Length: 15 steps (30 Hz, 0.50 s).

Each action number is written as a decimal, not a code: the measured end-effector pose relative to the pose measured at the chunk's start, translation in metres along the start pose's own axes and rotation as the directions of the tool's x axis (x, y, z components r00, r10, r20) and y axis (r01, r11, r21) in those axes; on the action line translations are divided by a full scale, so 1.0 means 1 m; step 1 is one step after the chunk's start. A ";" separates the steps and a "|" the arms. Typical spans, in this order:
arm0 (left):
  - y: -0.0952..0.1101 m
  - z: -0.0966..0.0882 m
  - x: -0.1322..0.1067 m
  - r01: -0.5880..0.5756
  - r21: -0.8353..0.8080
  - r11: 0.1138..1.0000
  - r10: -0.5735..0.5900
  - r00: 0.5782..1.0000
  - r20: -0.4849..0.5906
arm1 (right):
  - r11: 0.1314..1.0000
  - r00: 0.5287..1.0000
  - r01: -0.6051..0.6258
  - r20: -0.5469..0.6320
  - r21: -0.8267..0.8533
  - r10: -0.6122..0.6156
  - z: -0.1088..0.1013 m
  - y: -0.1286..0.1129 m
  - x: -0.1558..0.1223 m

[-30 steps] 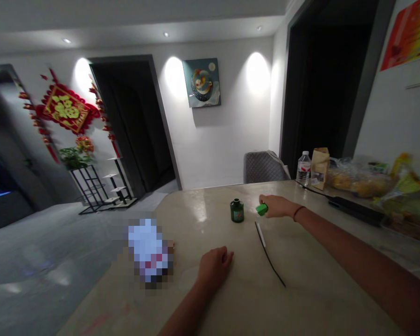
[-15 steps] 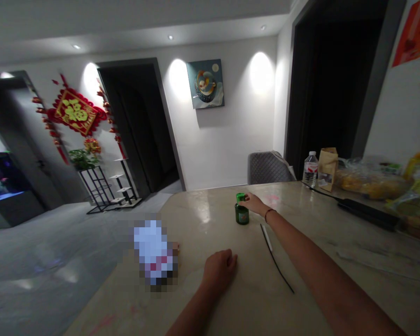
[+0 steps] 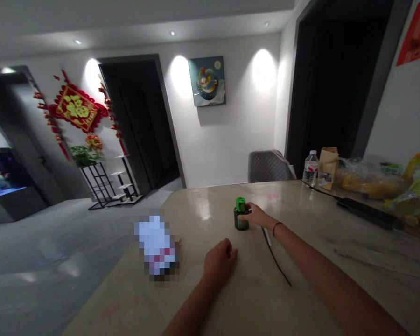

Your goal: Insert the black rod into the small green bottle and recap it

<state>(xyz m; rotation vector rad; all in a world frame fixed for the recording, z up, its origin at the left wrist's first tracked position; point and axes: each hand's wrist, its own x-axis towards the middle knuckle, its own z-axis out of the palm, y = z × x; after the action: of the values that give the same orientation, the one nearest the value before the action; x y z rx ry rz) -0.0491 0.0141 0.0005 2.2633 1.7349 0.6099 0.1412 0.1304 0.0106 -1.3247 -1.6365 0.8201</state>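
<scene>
A dark green glass bottle (image 3: 241, 218) with a bright green cap stands on the beige stone tabletop (image 3: 199, 210). My right hand (image 3: 255, 215) is at its side, with the fingers around the bottle's body. My left hand (image 3: 219, 264) rests closed on the tabletop, holding nothing, a short way in front of the bottle. A thin black cable (image 3: 277, 263) with a white stick-like piece (image 3: 267, 237) at its far end lies to the right of my left hand, partly under my right forearm.
A pixelated, unclear object (image 3: 156, 245) lies near the table's left edge. At the far right stand a water bottle (image 3: 311, 168), a paper bag (image 3: 328, 168), plastic bags of food (image 3: 369, 183) and a black power strip (image 3: 366, 212). A grey chair (image 3: 269, 166) stands behind the table.
The green cap was in my right hand, off the bottle, and now sits on the bottle. My right hand has moved left onto the bottle. My left hand has barely moved.
</scene>
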 end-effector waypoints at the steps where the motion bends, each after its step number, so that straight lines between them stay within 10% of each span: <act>1: -0.001 0.001 0.000 0.000 -0.044 0.999 -0.001 1.000 -0.024 | 1.000 0.999 0.024 0.024 0.019 -0.025 0.001 -0.001 -0.007; 10: -0.008 0.004 0.003 -0.154 -0.363 0.919 0.135 0.988 -0.077 | 0.951 0.907 0.105 0.364 0.291 -0.212 0.013 -0.035 -0.073; 15: -0.008 0.001 0.003 -0.099 -0.337 0.936 0.093 0.995 -0.035 | 0.816 0.906 -0.031 0.360 0.577 -0.220 0.013 -0.059 -0.085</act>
<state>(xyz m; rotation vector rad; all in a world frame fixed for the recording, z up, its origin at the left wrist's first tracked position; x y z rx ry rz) -0.0548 0.0195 -0.0032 2.1117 1.4029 0.8771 0.1110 0.0350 0.0393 -0.6544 -1.5621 1.4706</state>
